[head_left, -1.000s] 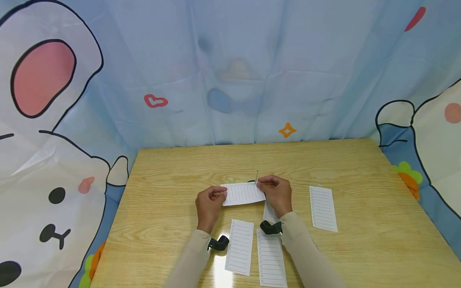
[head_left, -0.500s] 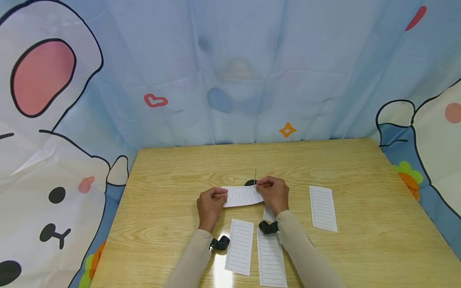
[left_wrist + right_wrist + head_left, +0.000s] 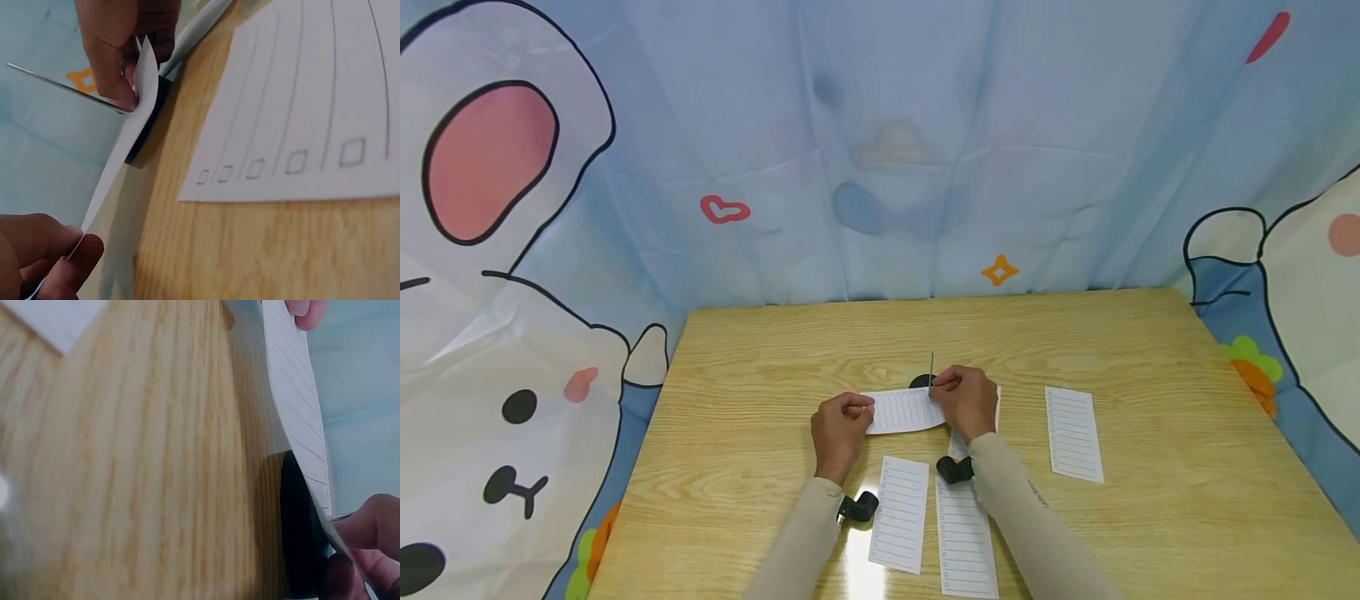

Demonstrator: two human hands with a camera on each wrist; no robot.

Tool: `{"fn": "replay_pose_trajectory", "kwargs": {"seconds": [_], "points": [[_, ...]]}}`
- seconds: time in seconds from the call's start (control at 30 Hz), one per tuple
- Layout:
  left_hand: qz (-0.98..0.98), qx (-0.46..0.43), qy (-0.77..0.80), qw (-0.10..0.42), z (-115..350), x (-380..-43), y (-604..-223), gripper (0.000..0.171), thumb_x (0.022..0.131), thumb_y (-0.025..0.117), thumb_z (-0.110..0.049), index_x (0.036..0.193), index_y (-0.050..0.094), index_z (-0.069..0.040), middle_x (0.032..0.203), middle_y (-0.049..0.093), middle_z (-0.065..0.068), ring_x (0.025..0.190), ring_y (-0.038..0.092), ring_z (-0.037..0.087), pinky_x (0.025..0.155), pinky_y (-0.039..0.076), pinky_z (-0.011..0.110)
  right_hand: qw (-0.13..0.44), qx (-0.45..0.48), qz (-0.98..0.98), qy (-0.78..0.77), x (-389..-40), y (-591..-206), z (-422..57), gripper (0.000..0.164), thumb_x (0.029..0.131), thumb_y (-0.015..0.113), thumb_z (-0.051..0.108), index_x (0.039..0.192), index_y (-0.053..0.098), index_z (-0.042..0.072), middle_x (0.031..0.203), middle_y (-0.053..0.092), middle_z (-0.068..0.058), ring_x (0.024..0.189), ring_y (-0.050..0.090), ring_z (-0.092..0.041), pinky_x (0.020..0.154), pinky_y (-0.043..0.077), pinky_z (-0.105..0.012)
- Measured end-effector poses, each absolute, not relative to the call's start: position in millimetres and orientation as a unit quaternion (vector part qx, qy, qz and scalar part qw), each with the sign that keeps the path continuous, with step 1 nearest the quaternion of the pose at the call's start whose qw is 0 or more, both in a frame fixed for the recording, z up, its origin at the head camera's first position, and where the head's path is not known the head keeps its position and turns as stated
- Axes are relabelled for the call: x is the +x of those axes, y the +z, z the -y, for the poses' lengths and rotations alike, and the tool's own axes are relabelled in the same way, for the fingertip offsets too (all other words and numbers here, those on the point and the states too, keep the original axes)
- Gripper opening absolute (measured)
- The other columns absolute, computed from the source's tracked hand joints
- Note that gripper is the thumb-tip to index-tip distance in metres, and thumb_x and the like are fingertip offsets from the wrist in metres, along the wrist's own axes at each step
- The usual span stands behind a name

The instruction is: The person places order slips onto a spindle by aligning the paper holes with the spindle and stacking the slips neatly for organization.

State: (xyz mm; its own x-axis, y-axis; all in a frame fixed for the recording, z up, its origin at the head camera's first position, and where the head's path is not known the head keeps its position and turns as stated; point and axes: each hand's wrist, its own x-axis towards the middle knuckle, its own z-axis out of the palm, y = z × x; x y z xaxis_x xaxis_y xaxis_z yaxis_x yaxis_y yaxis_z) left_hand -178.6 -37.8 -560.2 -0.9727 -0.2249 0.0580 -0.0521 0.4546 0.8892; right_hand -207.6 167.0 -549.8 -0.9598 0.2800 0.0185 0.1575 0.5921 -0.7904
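Observation:
A white lined checklist slip (image 3: pixel 901 412) is held crosswise between both hands. My left hand (image 3: pixel 838 435) pinches its left end between thumb and fingers, as the left wrist view also shows. At its other end, my right hand (image 3: pixel 970 402) pinches the slip right beside a thin metal rod (image 3: pixel 932 367). This rod belongs to a paper spike with a round black base (image 3: pixel 921 381). In the left wrist view the rod (image 3: pixel 65 89) sticks out of the slip's upper face by the right fingertips; the base (image 3: pixel 145 134) lies on the slip's other side. The exact piercing point is hidden.
More lined slips lie on the wooden table (image 3: pixel 760 358): a slip at front left (image 3: pixel 898 514), a slip at front centre (image 3: pixel 967 542) and a slip at right (image 3: pixel 1073 433). Another slip (image 3: pixel 958 446) is partly covered by the right hand. A cartoon curtain (image 3: pixel 880 150) hangs behind.
The slip has come down slightly, and more of the rod and the black base shows. My right hand has shifted slightly left, uncovering an edge of the slip beneath it.

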Motion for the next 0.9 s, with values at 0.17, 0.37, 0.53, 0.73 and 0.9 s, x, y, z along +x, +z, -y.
{"fn": "replay_pose_trajectory", "kwargs": {"seconds": [0.17, 0.37, 0.53, 0.73, 0.9], "points": [[0.867, 0.072, -0.485, 0.089, 36.8, -178.1, -562.1, 0.003, 0.086, 0.082, -0.011, 0.086, 0.083, -0.013, 0.072, 0.076, -0.003, 0.067, 0.065, 0.008, 0.065, 0.048, 0.029, 0.069, -0.119, 0.901, 0.412, -207.0, -548.0, -168.8, 0.003, 0.085, 0.079, 0.013, 0.086, 0.081, 0.010, 0.080, 0.076, -0.006, 0.077, 0.070, -0.024, 0.076, 0.050, -0.038], [0.889, 0.060, -0.443, 0.098, 38.0, -177.7, -564.8, 0.006, 0.084, 0.083, -0.011, 0.081, 0.081, -0.016, 0.071, 0.074, -0.006, 0.071, 0.067, 0.012, 0.067, 0.048, 0.031, 0.050, -0.115, 0.907, 0.402, -205.9, -547.6, -173.6, 0.006, 0.090, 0.084, 0.018, 0.090, 0.083, 0.013, 0.080, 0.077, -0.002, 0.077, 0.070, -0.020, 0.077, 0.050, -0.038], [0.901, 0.045, -0.419, 0.107, 38.6, -178.3, -566.6, 0.008, 0.081, 0.084, -0.009, 0.080, 0.081, -0.017, 0.072, 0.071, -0.006, 0.070, 0.065, 0.011, 0.064, 0.048, 0.030, 0.045, -0.110, 0.907, 0.404, -204.9, -548.4, -176.5, 0.004, 0.090, 0.085, 0.017, 0.093, 0.084, 0.014, 0.081, 0.077, -0.003, 0.076, 0.068, -0.019, 0.072, 0.047, -0.033], [0.910, 0.038, -0.397, 0.112, 38.2, -178.0, -567.5, 0.010, 0.080, 0.087, -0.011, 0.079, 0.081, -0.019, 0.072, 0.068, -0.006, 0.070, 0.063, 0.011, 0.064, 0.046, 0.029, 0.045, -0.101, 0.906, 0.409, -203.2, -550.1, -179.8, 0.005, 0.089, 0.084, 0.017, 0.094, 0.085, 0.015, 0.081, 0.076, -0.003, 0.076, 0.067, -0.018, 0.071, 0.046, -0.032], [0.914, 0.035, -0.389, 0.109, 38.1, -174.3, -564.6, 0.010, 0.080, 0.090, -0.012, 0.081, 0.083, -0.018, 0.075, 0.067, -0.003, 0.074, 0.060, 0.015, 0.066, 0.045, 0.031, 0.034, -0.093, 0.904, 0.416, -201.3, -550.2, -181.2, 0.007, 0.090, 0.083, 0.018, 0.096, 0.085, 0.015, 0.082, 0.075, -0.003, 0.077, 0.066, -0.019, 0.072, 0.046, -0.032]]}}
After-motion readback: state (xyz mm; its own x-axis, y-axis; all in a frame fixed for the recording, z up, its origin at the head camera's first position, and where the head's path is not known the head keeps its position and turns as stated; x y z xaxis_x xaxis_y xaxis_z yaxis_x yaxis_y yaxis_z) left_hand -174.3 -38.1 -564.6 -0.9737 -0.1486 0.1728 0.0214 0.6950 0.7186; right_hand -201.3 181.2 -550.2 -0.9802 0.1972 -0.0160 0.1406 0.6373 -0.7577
